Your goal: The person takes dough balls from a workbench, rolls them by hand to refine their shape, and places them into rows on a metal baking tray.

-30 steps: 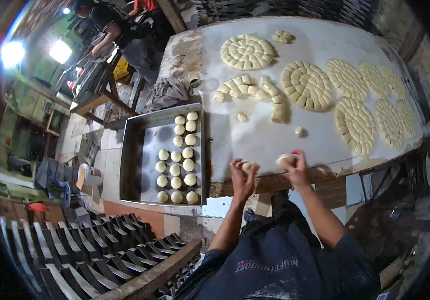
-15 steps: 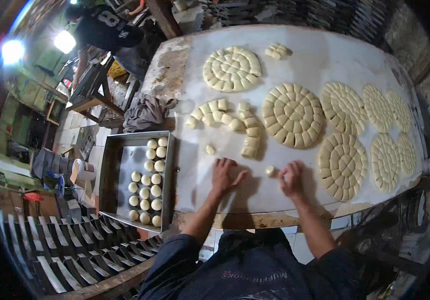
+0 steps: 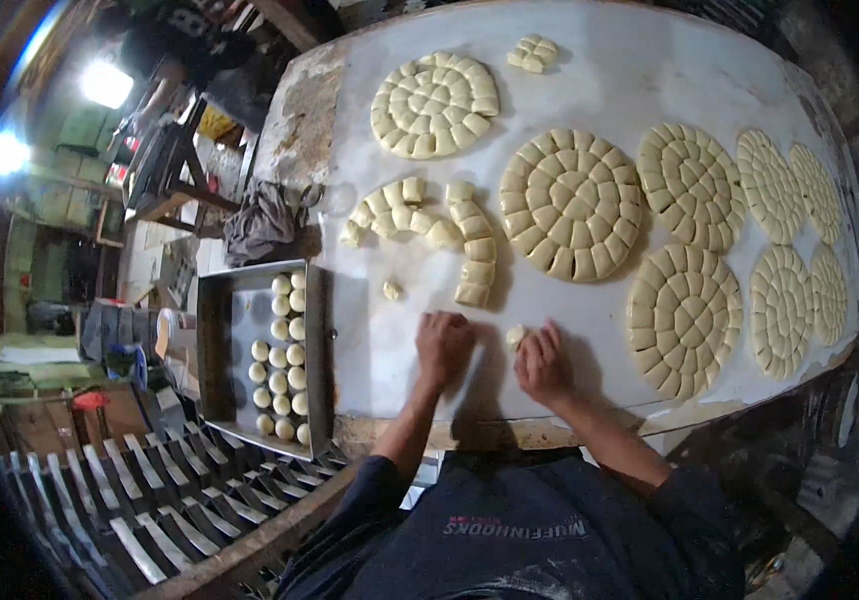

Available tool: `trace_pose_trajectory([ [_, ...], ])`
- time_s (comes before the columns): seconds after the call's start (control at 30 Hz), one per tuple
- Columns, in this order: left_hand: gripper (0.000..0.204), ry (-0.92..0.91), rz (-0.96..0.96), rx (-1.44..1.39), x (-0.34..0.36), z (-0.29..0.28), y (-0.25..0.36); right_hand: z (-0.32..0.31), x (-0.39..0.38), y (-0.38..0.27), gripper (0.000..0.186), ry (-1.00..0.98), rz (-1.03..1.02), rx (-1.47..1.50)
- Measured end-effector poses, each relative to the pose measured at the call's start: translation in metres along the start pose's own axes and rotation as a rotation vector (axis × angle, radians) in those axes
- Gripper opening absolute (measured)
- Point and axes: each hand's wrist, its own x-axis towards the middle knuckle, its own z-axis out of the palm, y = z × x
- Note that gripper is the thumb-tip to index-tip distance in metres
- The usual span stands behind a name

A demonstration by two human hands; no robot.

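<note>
My left hand (image 3: 444, 348) is cupped low on the floured table, its fingers curled and drawn together; anything beneath them is hidden. To its right, my right hand (image 3: 544, 367) has its bent fingers closed against the right side of a small dough piece (image 3: 516, 337). Another small dough lump (image 3: 392, 290) lies beyond my left hand. Farther on are a cut dough strip (image 3: 478, 250) and a curved row of dough pieces (image 3: 387, 208). Several round dough slabs, cut into rings of small pieces, spread over the right side, one of them the large slab (image 3: 572, 205).
At the left edge, a metal tray (image 3: 318, 350) holds several smooth dough balls. A grey cloth (image 3: 262, 222) is bunched behind it. Slatted metal racks (image 3: 165, 505) stand at the lower left. One more cut slab (image 3: 435, 105) and a small dough cluster (image 3: 533, 53) lie at the far side.
My right hand has moved left from beside the small dough piece to touch it. My left thumb, spread out before, has drawn in toward the fingers. The whole view has shifted slightly.
</note>
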Motion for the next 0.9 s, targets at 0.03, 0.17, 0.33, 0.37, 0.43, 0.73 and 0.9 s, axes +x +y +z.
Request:
trace_pose_trajectory([
  [0.03,0.016,-0.065,0.050,-0.011,-0.013,0.006,0.009,0.002,-0.019,-0.005,0.017,-0.036,-0.058,-0.047],
  [0.17,0.011,-0.073,0.355,0.019,-0.073,-0.043,-0.037,-0.044,-0.040,0.036,0.019,-0.107,-0.107,-0.037],
  [0.33,0.018,0.184,0.147,0.088,-0.002,-0.037,-0.075,-0.023,0.035,0.035,0.012,0.108,0.137,-0.172],
  [0.37,0.019,0.179,0.158,-0.009,0.018,-0.041,-0.042,-0.014,0.044,0.023,0.012,0.163,0.237,-0.158],
  [0.43,0.020,0.177,0.050,-0.260,0.007,-0.020,-0.025,0.007,0.034,-0.004,0.012,0.177,0.276,-0.109],
  [0.73,0.036,-0.163,-0.118,-0.429,-0.080,-0.189,-0.094,-0.052,0.014,-0.024,0.019,-0.507,0.890,-0.139],
  [0.9,0.037,0.463,-0.285,-0.069,-0.025,-0.302,-0.247,0.066,0.151,-0.175,0.032,-0.273,0.519,0.625],
])
